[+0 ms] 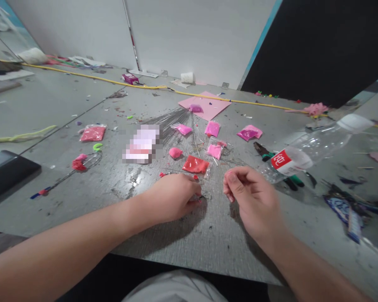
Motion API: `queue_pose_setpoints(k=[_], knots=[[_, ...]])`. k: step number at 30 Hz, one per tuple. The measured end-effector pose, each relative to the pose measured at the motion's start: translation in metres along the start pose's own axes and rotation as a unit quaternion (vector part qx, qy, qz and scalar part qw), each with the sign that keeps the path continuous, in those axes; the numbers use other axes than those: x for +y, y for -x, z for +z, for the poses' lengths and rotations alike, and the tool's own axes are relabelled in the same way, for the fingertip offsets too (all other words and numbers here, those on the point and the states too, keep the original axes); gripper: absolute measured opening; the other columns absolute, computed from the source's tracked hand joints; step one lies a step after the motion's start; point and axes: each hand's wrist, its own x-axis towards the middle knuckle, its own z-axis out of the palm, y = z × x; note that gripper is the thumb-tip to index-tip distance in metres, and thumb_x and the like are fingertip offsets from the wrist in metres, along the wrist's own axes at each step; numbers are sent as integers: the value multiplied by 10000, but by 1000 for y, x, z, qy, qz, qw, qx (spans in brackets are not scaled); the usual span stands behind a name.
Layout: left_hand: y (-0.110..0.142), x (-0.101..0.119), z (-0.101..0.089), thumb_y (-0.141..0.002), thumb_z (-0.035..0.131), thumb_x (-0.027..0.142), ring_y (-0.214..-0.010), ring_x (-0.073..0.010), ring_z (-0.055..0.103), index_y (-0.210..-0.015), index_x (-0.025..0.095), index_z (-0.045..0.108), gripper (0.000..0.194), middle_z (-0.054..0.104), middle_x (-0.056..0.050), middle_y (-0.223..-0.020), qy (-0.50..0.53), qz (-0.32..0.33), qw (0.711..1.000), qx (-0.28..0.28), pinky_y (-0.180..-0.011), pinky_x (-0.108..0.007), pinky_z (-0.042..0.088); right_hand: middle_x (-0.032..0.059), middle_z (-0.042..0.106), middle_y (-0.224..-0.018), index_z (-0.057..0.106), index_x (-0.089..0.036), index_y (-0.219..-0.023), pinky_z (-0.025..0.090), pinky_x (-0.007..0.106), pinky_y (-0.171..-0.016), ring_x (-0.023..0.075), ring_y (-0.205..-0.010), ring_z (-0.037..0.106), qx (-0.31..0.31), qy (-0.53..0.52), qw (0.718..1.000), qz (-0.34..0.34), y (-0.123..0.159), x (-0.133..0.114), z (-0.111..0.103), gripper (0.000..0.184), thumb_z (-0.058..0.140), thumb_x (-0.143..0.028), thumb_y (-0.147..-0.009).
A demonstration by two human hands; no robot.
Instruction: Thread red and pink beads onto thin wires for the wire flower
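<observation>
My left hand [176,196] rests low over the table, its fingers curled and pointing right. A short dark wisp, perhaps wire, shows by its fingertips; what they hold is hidden. To the right, my right hand [255,199] is raised slightly, thumb pressed against the bent fingers, and anything in that pinch is too small to make out. Just beyond the hands lies a clear packet of red clay [195,165]. Near it are a pink clay lump [175,152] and an opened light pink clay packet [214,151]. Thin grey wires [166,118] fan out behind.
More pink clay packets [212,128] lie farther back, near a pink paper sheet [208,105]. A clear plastic bottle [324,144] lies over green-handled pliers [292,183] at right. Left are a wire piece with red clay [78,163] and a dark device [11,174]. A yellow cord [113,79] crosses behind.
</observation>
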Motion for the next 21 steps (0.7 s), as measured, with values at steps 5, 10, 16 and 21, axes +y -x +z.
queue_pose_setpoints(k=[5, 10, 16, 21], knots=[[-1, -1, 3, -925, 620, 265, -678, -196, 621, -738, 185, 658, 206, 684, -38, -737, 3, 1, 1000, 17, -607, -314, 386, -11, 640, -708, 694, -226, -886, 460, 245, -554, 123, -644, 587, -3, 7, 1000, 5, 1, -1, 1, 235, 728, -449, -949], [-1, -1, 4, -967, 592, 317, -708, -199, 641, -782, 182, 685, 247, 702, -45, -778, -23, 9, 1000, 10, -621, -306, 390, -14, 635, -705, 693, -224, -875, 457, 234, -546, 110, -621, 558, -5, 11, 1000, 4, 2, -3, 2, 233, 731, -443, -947], [-2, 3, 1, -952, 606, 285, -701, -198, 647, -792, 174, 686, 211, 709, -49, -807, -39, 3, 999, -2, -592, -299, 371, -18, 626, -703, 698, -231, -879, 432, 219, -523, 99, -606, 522, -10, 15, 1000, -1, 4, -5, 3, 217, 725, -433, -954], [-2, 3, 4, -954, 607, 256, -685, -198, 645, -776, 170, 680, 210, 695, -48, -784, -36, 24, 999, 17, -573, -311, 365, -13, 637, -714, 696, -225, -875, 459, 232, -546, 107, -615, 537, -11, 21, 1000, -11, 5, -7, 3, 215, 721, -422, -956]])
